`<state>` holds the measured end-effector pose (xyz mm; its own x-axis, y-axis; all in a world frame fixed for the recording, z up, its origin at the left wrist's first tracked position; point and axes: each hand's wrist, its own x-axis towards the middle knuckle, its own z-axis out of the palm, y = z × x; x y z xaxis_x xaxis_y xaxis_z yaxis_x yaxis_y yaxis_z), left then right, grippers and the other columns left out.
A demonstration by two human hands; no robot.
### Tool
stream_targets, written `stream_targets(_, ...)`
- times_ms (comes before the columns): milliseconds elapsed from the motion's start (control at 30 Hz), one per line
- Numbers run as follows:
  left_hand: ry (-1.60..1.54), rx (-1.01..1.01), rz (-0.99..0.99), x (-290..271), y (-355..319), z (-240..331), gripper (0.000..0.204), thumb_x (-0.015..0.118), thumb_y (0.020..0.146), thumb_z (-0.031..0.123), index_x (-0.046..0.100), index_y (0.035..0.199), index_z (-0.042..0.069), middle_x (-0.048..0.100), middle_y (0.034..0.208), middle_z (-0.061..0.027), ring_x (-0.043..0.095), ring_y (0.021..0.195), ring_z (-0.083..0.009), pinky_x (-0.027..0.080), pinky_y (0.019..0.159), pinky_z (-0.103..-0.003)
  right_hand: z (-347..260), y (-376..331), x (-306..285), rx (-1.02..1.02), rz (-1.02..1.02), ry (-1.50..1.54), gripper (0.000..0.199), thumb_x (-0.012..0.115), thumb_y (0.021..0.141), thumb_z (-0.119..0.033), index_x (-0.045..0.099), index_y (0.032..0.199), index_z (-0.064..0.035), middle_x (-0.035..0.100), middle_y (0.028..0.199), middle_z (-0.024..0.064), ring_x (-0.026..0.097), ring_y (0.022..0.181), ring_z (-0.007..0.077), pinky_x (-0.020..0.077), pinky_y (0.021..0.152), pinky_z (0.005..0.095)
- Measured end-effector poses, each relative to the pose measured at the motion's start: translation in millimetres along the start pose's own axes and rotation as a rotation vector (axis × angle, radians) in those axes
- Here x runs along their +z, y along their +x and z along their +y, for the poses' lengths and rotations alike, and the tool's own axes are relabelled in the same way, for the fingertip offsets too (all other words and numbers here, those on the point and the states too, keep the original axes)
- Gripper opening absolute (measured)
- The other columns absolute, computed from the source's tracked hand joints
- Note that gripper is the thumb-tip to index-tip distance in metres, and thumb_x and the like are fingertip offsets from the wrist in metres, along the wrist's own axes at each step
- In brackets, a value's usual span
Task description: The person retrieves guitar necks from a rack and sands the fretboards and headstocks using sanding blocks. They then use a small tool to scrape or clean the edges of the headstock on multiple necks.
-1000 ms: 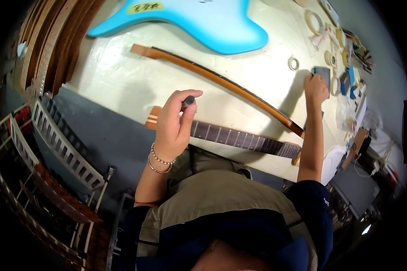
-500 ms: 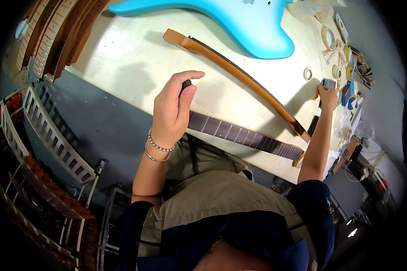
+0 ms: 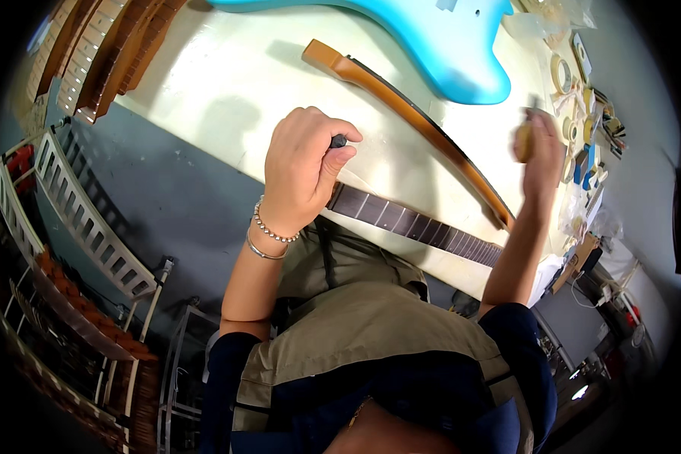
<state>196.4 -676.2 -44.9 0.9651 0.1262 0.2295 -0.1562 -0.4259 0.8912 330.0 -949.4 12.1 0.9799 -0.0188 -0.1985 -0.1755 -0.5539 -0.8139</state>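
Note:
My left hand (image 3: 303, 170) is closed, a small dark lump (image 3: 338, 141) pinched between thumb and forefinger; its kind does not show. Below it a guitar neck (image 3: 401, 219) lies with its dark fretboard up along the bench's near edge. Another guitar neck (image 3: 408, 113), brown and on its side, slants across the bench between my hands. My right hand (image 3: 543, 155) is smeared by motion above the bench's right side, closed around a yellowish rounded thing (image 3: 523, 144). Something greyish pokes out past its fingers, too blurred to name.
A turquoise guitar body (image 3: 461, 64) lies at the far side of the bench (image 3: 204, 91). Several guitar necks (image 3: 91, 60) stand at the far left. Tape rolls (image 3: 561, 74) and small tools crowd the right edge. A slotted metal rack (image 3: 94, 219) stands at left.
My right hand has lifted from the cluttered right edge and moved in toward the bench's middle. My left hand keeps its pinch on the dark lump and has turned slightly. The view has shifted a little.

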Motion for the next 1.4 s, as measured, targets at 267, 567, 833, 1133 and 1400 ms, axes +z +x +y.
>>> stream_targets(267, -0.019, 0.053, 0.076, 6.3, 4.2, 3.4, 0.030, 0.048, 0.087, 0.036, 0.056, 0.079, 0.008, 0.044, 0.070, -0.0034, 0.042, 0.067, -0.0217, 0.031, 0.067, -0.032, -66.1, -59.8, 96.4, -0.383, -0.543, -0.053, 0.016, 0.062, 0.083, -0.017, 0.059, 0.075, -0.0033, 0.048, 0.052, 0.0044, 0.046, 0.044, 0.0128, 0.0349, 0.043, 0.0245)
stream_targets(567, -0.041, 0.070, 0.067, 11.0, -1.1, 1.4, 0.029, 0.048, 0.088, 0.033, 0.054, 0.079, 0.006, 0.046, 0.071, -0.0051, 0.043, 0.067, -0.0229, 0.032, 0.067, -0.032, -59.6, -58.1, 102.8, -0.583, -0.476, -0.137, 0.015, 0.065, 0.079, -0.018, 0.059, 0.073, -0.0054, 0.051, 0.053, 0.0067, 0.049, 0.045, 0.0200, 0.0368, 0.043, 0.0280)
stream_targets(833, -0.049, 0.074, 0.039, 10.3, -0.4, 2.1, 0.026, 0.049, 0.087, 0.031, 0.053, 0.078, 0.007, 0.045, 0.070, -0.0048, 0.042, 0.066, -0.0224, 0.032, 0.067, -0.032, -52.3, -51.6, 103.2, -0.846, -0.379, -0.254, 0.018, 0.067, 0.074, -0.019, 0.055, 0.068, -0.0075, 0.049, 0.053, 0.0043, 0.049, 0.045, 0.0196, 0.0360, 0.040, 0.0291)
stream_targets(1133, -0.029, 0.129, -0.082, 4.7, 4.4, 0.7, 0.024, 0.051, 0.085, 0.029, 0.052, 0.077, 0.007, 0.042, 0.068, -0.0065, 0.041, 0.066, -0.0240, 0.031, 0.065, -0.033, -46.8, -42.8, 100.1, -0.910, -0.437, -0.249, 0.021, 0.070, 0.070, -0.020, 0.053, 0.067, -0.0077, 0.049, 0.052, 0.0035, 0.049, 0.046, 0.0191, 0.0370, 0.040, 0.0288)
stream_targets(1400, -0.073, 0.126, -0.137, 7.0, 12.4, -5.3, 0.023, 0.054, 0.083, 0.029, 0.052, 0.080, 0.006, 0.043, 0.071, -0.0067, 0.041, 0.067, -0.0256, 0.032, 0.066, -0.034, -43.1, -37.4, 95.1, -0.044, -0.908, 0.140, 0.025, 0.057, 0.087, -0.025, 0.059, 0.076, -0.0018, 0.049, 0.051, 0.0007, 0.040, 0.044, 0.0075, 0.0331, 0.042, 0.0223)
